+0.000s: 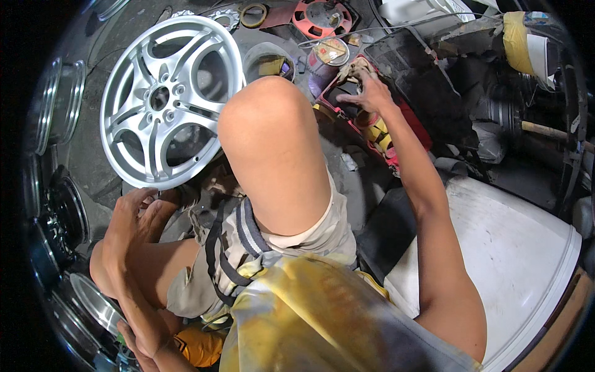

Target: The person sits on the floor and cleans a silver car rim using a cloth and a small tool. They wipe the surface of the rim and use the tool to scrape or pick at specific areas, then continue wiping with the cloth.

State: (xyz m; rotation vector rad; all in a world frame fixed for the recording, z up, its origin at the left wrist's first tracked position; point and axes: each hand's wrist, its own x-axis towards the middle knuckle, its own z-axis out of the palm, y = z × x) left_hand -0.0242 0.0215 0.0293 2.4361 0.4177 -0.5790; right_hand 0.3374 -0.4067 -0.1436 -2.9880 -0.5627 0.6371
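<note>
A silver alloy wheel rim [156, 127] with split spokes is at the upper left, its face toward me. My left hand [131, 214] is at the rim's lower edge, with bent fingers closed against it; part of the grip is hidden. My right hand [370, 94] reaches over a red open box [416, 127] at the upper right. Its thumb stands apart from the fingers, which are spread at a pale crumpled rag [358, 67]. Rolls of yellow tape [378, 133] lie in the box below my palm.
My raised knee [269, 115] stands between both hands. Beyond it are a bucket [251, 62], a can [331, 53] and a red reel [322, 18]. More wheels [65, 208] line the left side. A white panel [502, 248] lies at the right, under my arm.
</note>
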